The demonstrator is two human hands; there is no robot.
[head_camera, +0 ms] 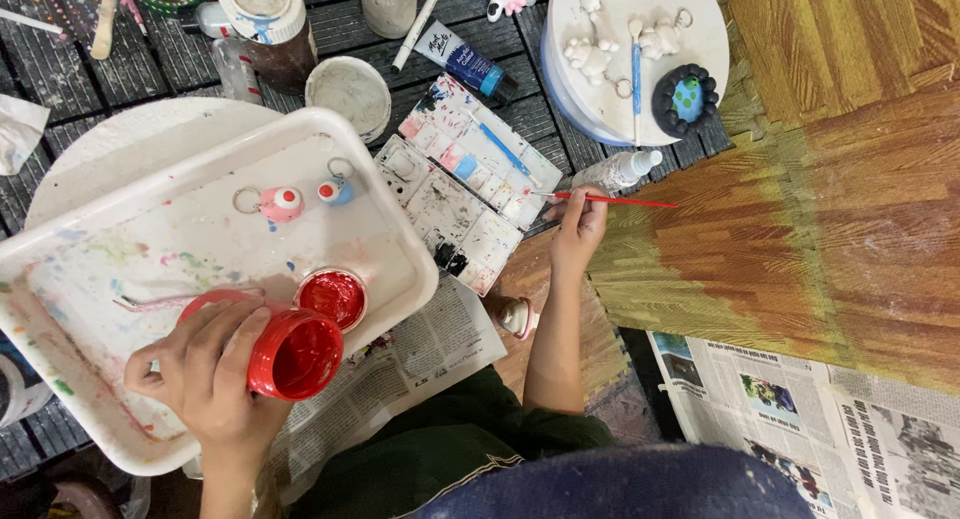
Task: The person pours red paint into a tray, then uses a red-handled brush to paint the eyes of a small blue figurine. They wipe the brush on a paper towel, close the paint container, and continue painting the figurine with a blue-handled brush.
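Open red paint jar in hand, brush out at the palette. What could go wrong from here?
1. The left hand holds the open red paint jar tilted over the white tray; paint may spill.
2. Its lid, wet with red, lies close to the jar and could be knocked.
3. The right hand holds the red brush over the palette; reaching back might drip on the newspaper.

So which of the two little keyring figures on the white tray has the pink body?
The left keyring figure, pink with a red cap, nearer the tray's middle. The other keyring figure, to its right, has a blue body.
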